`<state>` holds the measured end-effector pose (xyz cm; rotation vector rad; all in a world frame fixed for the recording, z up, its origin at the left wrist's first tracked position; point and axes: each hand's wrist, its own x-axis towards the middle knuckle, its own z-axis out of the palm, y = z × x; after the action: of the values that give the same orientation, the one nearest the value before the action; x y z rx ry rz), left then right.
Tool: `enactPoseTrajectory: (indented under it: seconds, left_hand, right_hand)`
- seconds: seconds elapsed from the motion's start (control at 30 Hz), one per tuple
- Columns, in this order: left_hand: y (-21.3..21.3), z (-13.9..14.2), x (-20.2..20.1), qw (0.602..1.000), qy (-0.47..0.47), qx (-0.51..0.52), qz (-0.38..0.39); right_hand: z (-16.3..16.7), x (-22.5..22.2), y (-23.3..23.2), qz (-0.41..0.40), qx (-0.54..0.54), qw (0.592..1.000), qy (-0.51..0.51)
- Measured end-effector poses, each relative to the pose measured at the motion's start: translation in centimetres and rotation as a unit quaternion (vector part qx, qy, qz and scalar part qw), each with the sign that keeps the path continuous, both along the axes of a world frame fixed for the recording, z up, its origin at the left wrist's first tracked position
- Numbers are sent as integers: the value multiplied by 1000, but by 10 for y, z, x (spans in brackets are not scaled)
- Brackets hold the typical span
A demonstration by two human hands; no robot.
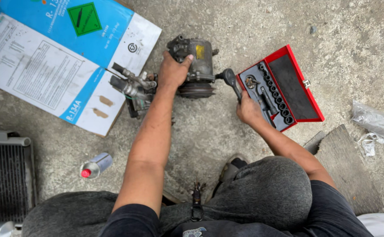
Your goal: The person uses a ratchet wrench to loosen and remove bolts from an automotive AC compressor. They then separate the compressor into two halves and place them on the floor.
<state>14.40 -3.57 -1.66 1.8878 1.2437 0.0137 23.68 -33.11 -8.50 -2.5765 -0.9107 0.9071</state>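
Here, two bare hands work at a compressor on the concrete floor.

The left hand [173, 70] lies on top of the grey compressor [196, 66], its fingers wrapped over the near end and hiding that part of the housing; the arm reaches out nearly straight from the shoulder. The right hand [248, 110] grips the handle of a ratchet wrench [229, 79], fingers curled shut around it so that most of the handle is covered; the head meets the compressor's right side, though the joint is hard to make out. Just beside that hand lies an open red socket case [288, 87]. A flattened blue-and-white carton [55, 57] runs past the floor's upper left edge of view, and a radiator [5, 175] is cut off at left.
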Motion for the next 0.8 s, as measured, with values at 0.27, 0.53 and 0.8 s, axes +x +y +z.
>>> enactPoseTrajectory:
  seconds: [0.27, 0.53, 0.8]
  left_hand:
    - [-6, 3, 7, 1000, 3, 3, 13]
    - [-8, 12, 16, 999, 37, 27, 4]
    - [-20, 29, 37, 995, 85, 41, -35]
  right_hand:
    - [5, -8, 12, 11, 124, 987, 103]
    - [-21, 2, 26, -131, 45, 968, 208]
    - [-27, 6, 24, -66, -70, 995, -26]
